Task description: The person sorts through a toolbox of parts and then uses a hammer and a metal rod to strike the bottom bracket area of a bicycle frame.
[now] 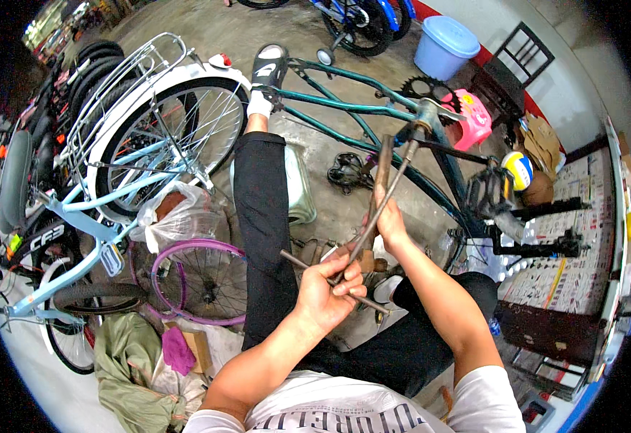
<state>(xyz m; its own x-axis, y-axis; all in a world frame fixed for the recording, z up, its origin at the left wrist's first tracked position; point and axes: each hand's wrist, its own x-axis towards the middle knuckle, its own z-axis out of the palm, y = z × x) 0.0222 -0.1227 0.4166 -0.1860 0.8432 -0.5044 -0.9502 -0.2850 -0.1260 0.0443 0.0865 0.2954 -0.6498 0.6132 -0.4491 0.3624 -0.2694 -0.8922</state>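
Note:
My left hand [331, 286] is closed round the crossbar of a long T-handle wrench [382, 209]. Its shaft slants up to the bottom bracket [422, 124] of a dark green bicycle frame [351, 107], which lies tilted in front of me. Farther up, my right hand [390, 219] grips a brown, worn metal bar [383, 169] running beside the shaft. The bar's upper end is close to the bracket; whether they touch I cannot tell. A chainring [429, 92] sits behind the bracket. My left foot, in a black slide [269, 66], is against the frame's far left end.
A light blue bicycle [124, 173] and a purple wheel rim [158, 278] are on the left. A pedal [490, 192] sticks out at right. Beyond stand a blue lidded bucket [445, 47], a pink plastic stool [472, 119] and a ball [518, 171]. Loose parts [350, 172] lie on the floor.

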